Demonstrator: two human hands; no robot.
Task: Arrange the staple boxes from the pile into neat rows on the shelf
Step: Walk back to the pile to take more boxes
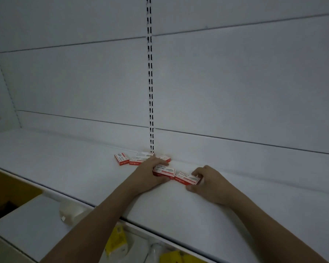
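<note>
Several small red-and-white staple boxes lie on the white shelf (65, 164). My left hand (150, 173) grips one staple box (164, 170) between thumb and fingers. Right beside it, my right hand (207, 179) holds a second staple box (186, 178); the two boxes lie nearly end to end in a line. Behind my left hand, against the back wall, sits the loose pile (139, 158): one box (121, 158) at the left, others partly hidden by my fingers, one (166, 158) peeking out at the right.
A slotted upright (150, 82) runs up the white back panel just behind the pile. The shelf's front edge (103, 207) crosses below my forearms. Below it are a lower white surface (27, 221), a pale bag (72, 213) and yellow packages (116, 242).
</note>
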